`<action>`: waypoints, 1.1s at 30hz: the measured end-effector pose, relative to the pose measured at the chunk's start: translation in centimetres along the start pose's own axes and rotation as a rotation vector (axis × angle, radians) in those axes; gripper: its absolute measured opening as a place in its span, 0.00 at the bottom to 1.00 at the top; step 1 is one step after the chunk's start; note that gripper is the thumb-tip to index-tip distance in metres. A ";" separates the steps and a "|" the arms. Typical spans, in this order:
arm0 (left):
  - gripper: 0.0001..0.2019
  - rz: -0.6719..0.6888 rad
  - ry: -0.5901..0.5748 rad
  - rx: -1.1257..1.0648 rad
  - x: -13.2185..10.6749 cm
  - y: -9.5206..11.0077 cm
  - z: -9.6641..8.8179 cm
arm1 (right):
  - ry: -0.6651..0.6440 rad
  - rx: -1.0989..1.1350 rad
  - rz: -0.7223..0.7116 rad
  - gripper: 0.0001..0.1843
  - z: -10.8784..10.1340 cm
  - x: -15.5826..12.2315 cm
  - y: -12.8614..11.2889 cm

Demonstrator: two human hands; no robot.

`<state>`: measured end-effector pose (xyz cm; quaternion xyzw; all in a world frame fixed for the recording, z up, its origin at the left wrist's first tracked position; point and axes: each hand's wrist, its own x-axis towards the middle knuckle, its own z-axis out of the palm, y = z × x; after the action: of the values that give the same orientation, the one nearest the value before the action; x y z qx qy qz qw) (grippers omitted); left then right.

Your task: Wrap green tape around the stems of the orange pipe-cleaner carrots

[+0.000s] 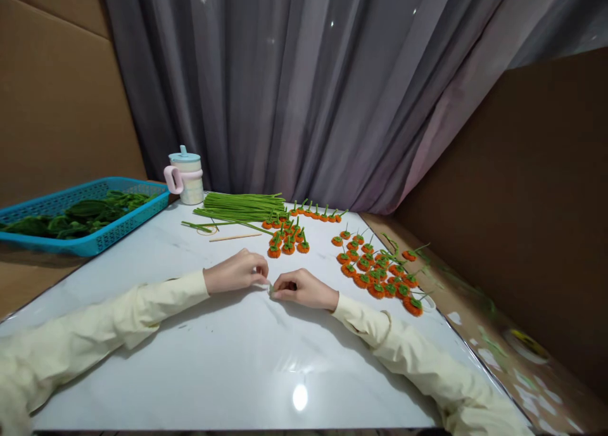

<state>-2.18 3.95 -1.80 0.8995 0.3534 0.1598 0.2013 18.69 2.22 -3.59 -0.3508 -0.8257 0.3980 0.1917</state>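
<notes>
My left hand [236, 272] and my right hand [306, 288] meet over the middle of the white table, both closed in a pinch. Between their fingertips is a small pale green-white piece [271, 288], too small and too covered to make out its kind. Beyond the hands stand small fuzzy orange persimmon-like pieces [288, 246] with green tops and upright green stems. A larger group of similar orange pieces [364, 264], with thin stalks, sits to the right. Green fuzzy stems [240, 204] lie in a bundle at the back.
A thin wooden stick [235, 237] lies in front of the bundle. At the left is a blue basket [107, 233] with green leaf-like pieces. A lidded cup [190, 181] with a pink handle stands behind. Paper scraps [527, 398] and a tape roll [526, 346] lie at the right.
</notes>
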 end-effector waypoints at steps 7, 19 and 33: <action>0.21 -0.046 0.223 -0.015 4.1 -3.6 1.9 | 0.072 0.099 0.043 0.14 -0.5 -1.3 1.0; 0.12 -0.057 0.282 -0.123 0.7 -1.1 3.4 | 0.166 0.333 0.092 0.16 0.0 -1.8 0.6; 0.08 0.212 0.333 -0.087 -0.6 0.1 3.8 | 0.173 0.429 0.078 0.18 0.1 -1.9 0.6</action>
<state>-0.94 2.48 -5.16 0.8832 0.2777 0.3419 0.1609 20.17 1.08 -4.22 -0.3666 -0.6885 0.5400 0.3162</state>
